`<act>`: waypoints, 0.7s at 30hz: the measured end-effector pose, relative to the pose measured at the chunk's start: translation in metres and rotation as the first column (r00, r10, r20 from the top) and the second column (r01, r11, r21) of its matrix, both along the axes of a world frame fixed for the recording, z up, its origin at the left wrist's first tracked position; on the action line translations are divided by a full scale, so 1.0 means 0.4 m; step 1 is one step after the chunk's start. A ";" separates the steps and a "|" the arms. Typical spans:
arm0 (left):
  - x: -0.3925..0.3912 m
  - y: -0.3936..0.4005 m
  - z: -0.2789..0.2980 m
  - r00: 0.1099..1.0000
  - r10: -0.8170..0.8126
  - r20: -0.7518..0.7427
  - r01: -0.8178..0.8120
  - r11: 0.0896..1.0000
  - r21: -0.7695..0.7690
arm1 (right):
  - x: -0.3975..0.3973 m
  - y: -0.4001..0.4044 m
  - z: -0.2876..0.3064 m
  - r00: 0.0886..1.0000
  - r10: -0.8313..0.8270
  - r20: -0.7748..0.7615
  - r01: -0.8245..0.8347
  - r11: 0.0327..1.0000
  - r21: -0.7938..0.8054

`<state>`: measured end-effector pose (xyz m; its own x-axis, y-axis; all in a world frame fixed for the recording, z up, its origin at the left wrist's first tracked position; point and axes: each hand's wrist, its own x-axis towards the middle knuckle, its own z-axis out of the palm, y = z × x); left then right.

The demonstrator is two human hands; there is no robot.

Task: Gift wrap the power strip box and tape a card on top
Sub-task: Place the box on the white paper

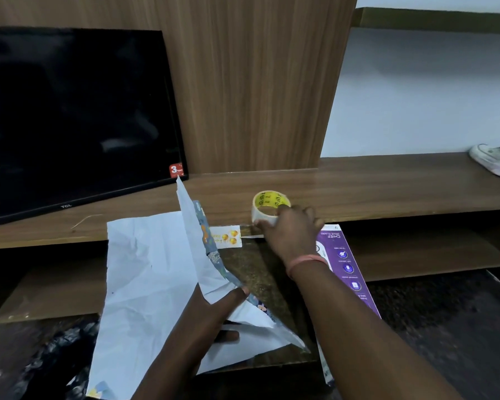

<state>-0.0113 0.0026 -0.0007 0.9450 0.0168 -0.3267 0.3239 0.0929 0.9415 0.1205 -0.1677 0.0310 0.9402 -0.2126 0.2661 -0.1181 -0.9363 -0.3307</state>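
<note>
- The right hand (289, 226) reaches forward to the tape roll (269, 207), which stands on the wooden counter (387, 186); its fingers (264, 223) curl round the near side of the roll and grip it.
- The roll is clear tape on a yellow core, tilted so that its opening faces up and toward the camera.
- The power strip box (348, 269), purple with white print, lies flat just right of the right forearm, running from near the wrist back toward the camera; the arm covers its left edge, and none of the fingers touch it.
- A pink band (305, 262) circles the right wrist.
- The left hand (211, 310) rests on the wrapping paper (147, 284), thumb and fingers spread and pinching a raised fold of it.
- The paper lies white side up, crumpled, with its patterned side showing along the upright fold (205, 241) that rises toward the television.
- A small card (227, 236) with yellow and orange shapes lies flat between the fold and the right hand, just short of the tape roll and apart from both hands.
- A dark television (70, 116) stands at the left on the counter, in front of a wooden panel (257, 82).
- A white shoe (495, 160) sits at the far right of the counter.
</note>
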 end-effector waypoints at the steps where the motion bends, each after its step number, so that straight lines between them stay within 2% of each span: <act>1: -0.002 -0.002 0.002 1.000 0.005 -0.009 -0.005 1.000 -0.002 | 0.017 0.011 -0.013 0.999 0.009 -0.039 -0.010 1.000 -0.011; 6: 0.005 0.002 0.005 0.999 0.015 -0.031 -0.016 1.000 -0.021 | 0.054 0.038 -0.083 0.986 -0.013 -0.167 -0.006 0.994 -0.112; 9: 0.005 0.005 0.007 0.999 0.027 -0.023 -0.027 0.999 -0.019 | 0.057 0.051 -0.099 0.988 -0.008 -0.153 -0.013 0.990 -0.139; 15: -0.006 -0.006 0.025 0.999 0.005 -0.041 -0.004 1.000 0.016 | 0.036 0.040 -0.050 0.996 0.020 -0.082 -0.027 0.996 -0.080; 18: -0.010 -0.008 0.041 0.999 -0.025 -0.048 0.029 0.996 0.080 | -0.032 -0.008 0.016 0.997 -0.082 -0.010 0.082 0.995 0.049; 20: -0.013 -0.007 0.057 0.997 -0.047 -0.054 0.053 0.991 0.122 | -0.112 -0.069 0.053 0.972 -0.222 -0.083 0.232 0.961 0.151; 21: -0.014 -0.004 0.063 0.997 -0.049 -0.055 0.057 0.989 0.136 | -0.152 -0.102 0.053 0.947 -0.266 -0.181 0.299 0.936 0.185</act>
<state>-0.0171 0.0011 0.0245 0.9277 0.0152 -0.3731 0.3734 -0.0547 0.9261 0.0596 -0.2086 0.0523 0.8587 -0.5103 0.0478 -0.4311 -0.7696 -0.4711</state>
